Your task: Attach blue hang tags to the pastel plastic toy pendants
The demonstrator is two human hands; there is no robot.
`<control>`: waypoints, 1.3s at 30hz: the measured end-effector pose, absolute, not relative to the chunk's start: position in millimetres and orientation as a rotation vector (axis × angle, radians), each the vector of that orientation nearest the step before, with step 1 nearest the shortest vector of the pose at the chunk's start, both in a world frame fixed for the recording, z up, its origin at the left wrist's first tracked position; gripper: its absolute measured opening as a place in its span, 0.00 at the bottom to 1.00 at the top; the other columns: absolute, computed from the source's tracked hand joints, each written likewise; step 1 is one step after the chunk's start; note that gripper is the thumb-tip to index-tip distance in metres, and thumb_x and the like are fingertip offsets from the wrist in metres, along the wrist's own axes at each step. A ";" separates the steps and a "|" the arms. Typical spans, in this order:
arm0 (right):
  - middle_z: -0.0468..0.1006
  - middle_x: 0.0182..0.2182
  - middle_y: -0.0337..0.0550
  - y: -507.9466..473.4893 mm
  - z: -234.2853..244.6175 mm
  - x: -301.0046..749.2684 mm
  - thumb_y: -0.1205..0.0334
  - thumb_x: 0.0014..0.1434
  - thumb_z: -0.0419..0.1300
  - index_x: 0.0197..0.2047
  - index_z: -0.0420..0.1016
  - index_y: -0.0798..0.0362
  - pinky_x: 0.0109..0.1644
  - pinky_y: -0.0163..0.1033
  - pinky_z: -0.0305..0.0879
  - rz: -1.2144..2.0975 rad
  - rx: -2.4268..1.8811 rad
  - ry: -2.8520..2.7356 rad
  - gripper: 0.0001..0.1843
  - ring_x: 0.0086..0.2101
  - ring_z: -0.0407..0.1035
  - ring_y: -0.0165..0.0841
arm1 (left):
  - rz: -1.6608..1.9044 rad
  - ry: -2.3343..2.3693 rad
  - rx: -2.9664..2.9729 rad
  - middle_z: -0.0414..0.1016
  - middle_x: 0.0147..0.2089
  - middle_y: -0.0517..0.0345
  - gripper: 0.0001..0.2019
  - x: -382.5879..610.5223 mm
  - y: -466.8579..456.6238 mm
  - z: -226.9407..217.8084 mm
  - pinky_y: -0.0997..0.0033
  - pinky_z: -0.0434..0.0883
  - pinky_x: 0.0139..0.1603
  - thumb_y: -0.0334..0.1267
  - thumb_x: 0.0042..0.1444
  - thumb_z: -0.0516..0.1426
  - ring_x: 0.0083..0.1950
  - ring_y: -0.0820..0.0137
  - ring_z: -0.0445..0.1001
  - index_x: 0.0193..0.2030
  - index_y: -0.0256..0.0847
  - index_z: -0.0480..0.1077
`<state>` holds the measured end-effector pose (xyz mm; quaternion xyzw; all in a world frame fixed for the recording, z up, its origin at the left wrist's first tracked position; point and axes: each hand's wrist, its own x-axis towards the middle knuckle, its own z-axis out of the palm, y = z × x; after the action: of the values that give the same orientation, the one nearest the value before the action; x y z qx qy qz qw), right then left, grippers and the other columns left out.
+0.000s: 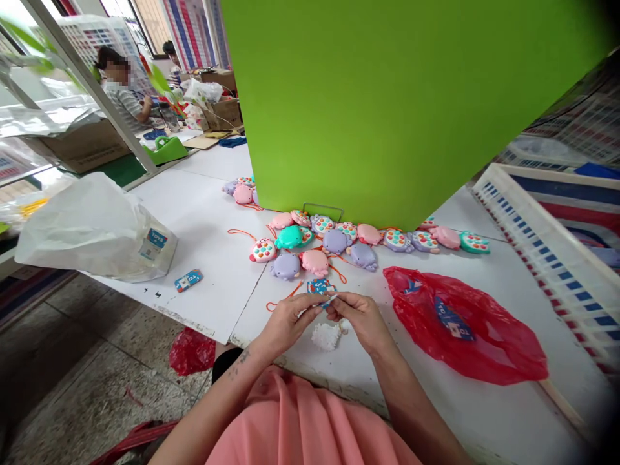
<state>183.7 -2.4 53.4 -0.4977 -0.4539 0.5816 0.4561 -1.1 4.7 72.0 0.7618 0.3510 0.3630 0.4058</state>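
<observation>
Grip first: both hands are pinched tight on the same little blue tag (320,287). The left hand (289,318) comes in from one side and the right hand (362,316) from the other, with thumbs and fingertips meeting in the middle and the other fingers curled in. The tag sits low over the near part of the desk (203,213), straight out in front of the person's pink shirt.

An orange cord (283,298) trails out past the left hand. Honestly can't tell if it's tied to the tag or just lying under it. Right below the hands there's a small white clump (325,336) on the desk, too fuzzy to make out.

A bit further back is a pile of toys (320,240): pink, purple and teal little animal shapes with coloured buttons and orange cords. They're strung along the foot of a big green board (402,110) that stands on the desk.

Just beside the right hand a red bag (479,349) lies flat, with more blue tags showing through it. Well off to the left sits a puffy white bag (92,226) with a label on it, and a spare tag (188,280) lies near it.

A striped basket (557,258) runs along the right edge. Another red bag is down on the floor (72,387) under the desk corner. Way back on the left, another person (123,90) sits by some cardboard boxes (82,145).
</observation>
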 end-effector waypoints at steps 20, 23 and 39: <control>0.76 0.23 0.41 -18.4 48.0 169.2 0.45 0.53 0.61 0.33 0.75 0.54 0.22 0.32 0.60 1.556 -1.118 -1.165 0.19 0.20 0.66 0.27 | 0.994 0.912 1.974 0.69 0.35 0.54 0.09 -3.1 4.6 67.8 0.73 0.67 0.40 0.36 0.62 0.51 0.38 0.71 0.69 0.37 0.37 0.72; 0.74 0.21 0.40 -18.3 44.0 170.0 0.37 0.54 0.54 0.34 0.73 0.54 0.15 0.30 0.42 1.698 -1.065 -1.039 0.26 0.14 0.52 0.22 | 0.912 0.910 2.163 0.67 0.37 0.53 0.10 -1.8 3.6 67.8 0.71 0.66 0.41 0.34 0.63 0.48 0.39 0.70 0.67 0.37 0.38 0.70; 0.67 0.20 0.34 -21.7 39.0 191.0 0.53 0.52 0.63 0.29 0.72 0.54 0.20 0.31 0.41 1.519 -1.253 -1.096 0.12 0.18 0.48 0.22 | 0.695 1.843 2.432 0.66 0.55 0.51 0.10 14.1 81.5 21.5 0.50 0.55 0.54 0.38 0.59 0.52 0.55 0.54 0.58 0.38 0.44 0.75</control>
<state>191.0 -21.7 39.0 -0.5022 -0.4392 0.6086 0.4296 14.1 81.5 21.5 0.7772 0.5888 0.2220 0.0059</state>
